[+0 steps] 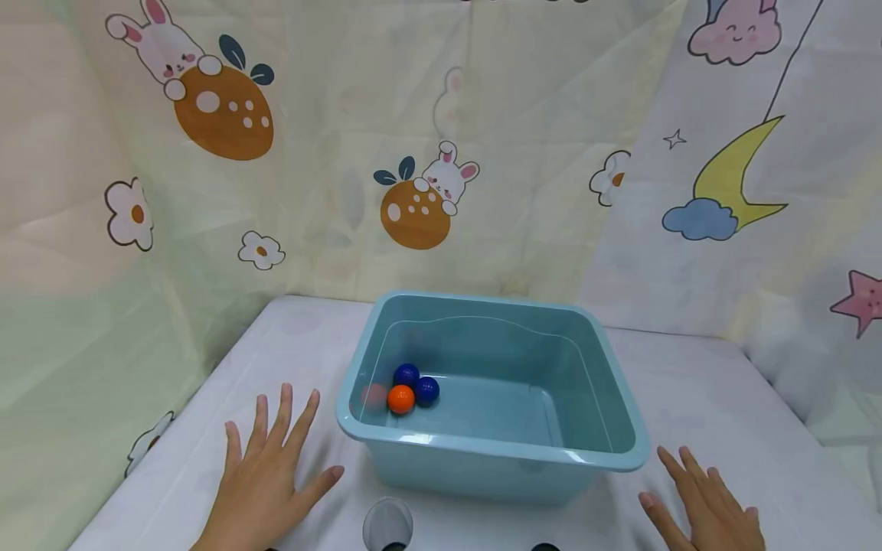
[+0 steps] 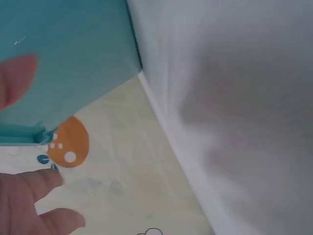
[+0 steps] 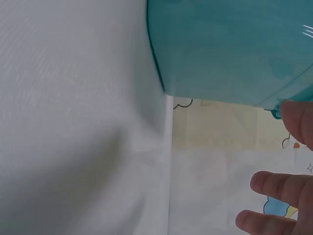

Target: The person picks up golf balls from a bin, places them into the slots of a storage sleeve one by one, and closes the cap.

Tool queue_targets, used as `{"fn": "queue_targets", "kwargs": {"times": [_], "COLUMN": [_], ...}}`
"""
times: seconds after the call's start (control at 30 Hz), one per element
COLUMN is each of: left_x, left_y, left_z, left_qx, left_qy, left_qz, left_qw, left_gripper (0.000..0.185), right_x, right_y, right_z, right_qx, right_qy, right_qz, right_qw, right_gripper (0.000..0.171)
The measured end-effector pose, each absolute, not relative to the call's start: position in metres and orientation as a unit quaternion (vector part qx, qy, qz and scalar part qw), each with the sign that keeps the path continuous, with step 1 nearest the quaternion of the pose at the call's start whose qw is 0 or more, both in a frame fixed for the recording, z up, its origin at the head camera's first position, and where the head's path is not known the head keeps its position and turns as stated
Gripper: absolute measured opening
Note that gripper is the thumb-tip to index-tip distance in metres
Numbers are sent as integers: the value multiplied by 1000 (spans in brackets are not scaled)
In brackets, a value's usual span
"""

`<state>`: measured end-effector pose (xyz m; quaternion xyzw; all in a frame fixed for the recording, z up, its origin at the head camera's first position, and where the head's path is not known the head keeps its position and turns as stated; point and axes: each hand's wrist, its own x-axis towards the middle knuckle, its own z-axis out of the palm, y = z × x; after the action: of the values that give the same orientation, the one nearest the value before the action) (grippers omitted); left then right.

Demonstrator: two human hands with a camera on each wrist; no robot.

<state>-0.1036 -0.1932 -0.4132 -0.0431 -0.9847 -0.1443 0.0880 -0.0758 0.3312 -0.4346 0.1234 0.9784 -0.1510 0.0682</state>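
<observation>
Light-blue plastic tub (image 1: 482,473), set upright on a white-covered table (image 1: 696,398), ahead of and between both hands. Opens straight up; runs longest from side to side, with the right end angled slightly nearer the wearer and one long wall turned this way. Holds three small balls, gathered on the floor near the left end: orange ball (image 1: 401,399) closest to the viewer, first blue ball (image 1: 406,374) just behind, second blue ball (image 1: 427,391) to the right.

Near the tub's front left corner, left hand (image 1: 258,482), reaching forward from the lower edge with back upward, fingers straight and widely spread, thumb angled toward the tub. Grasps nothing.

By the front right corner, right hand (image 1: 713,509), slanting forward and to the left, with fingers parted and relaxed, thumb held away from them. Likewise empty. In the head view, both apart from the tub.

At the lower edge, between the hands, a grey round object (image 1: 388,523), cropped and too partial to identify. Behind everything, pale cloth backdrop (image 1: 524,191) printed with rabbits, orange fruits, flowers and a yellow moon.
</observation>
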Motion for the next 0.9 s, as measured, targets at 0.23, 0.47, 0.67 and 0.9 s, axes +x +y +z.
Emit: {"fn": "queue_targets", "kwargs": {"times": [0.23, 0.47, 0.67, 0.9], "left_x": [-102, -100, -97, -96], "left_y": [-200, -198, -193, -187], "left_z": [-408, -399, -397, -399], "left_qx": [-88, -91, -128, -248], "left_qy": [-984, -974, -954, -906], "left_qz": [-152, -190, -242, -309], "left_qw": [20, -80, -124, -150], "left_gripper": [117, 99, 90, 79], "right_x": [-76, -70, -68, -70], "right_y": [331, 329, 333, 330], "right_z": [-429, -413, -406, -382], "right_qx": [70, 90, 83, 38], "right_qy": [985, 979, 980, 979], "right_qz": [-150, -159, -159, -186], "right_qw": [49, 85, 81, 74], "right_gripper": [97, 101, 105, 102]}}
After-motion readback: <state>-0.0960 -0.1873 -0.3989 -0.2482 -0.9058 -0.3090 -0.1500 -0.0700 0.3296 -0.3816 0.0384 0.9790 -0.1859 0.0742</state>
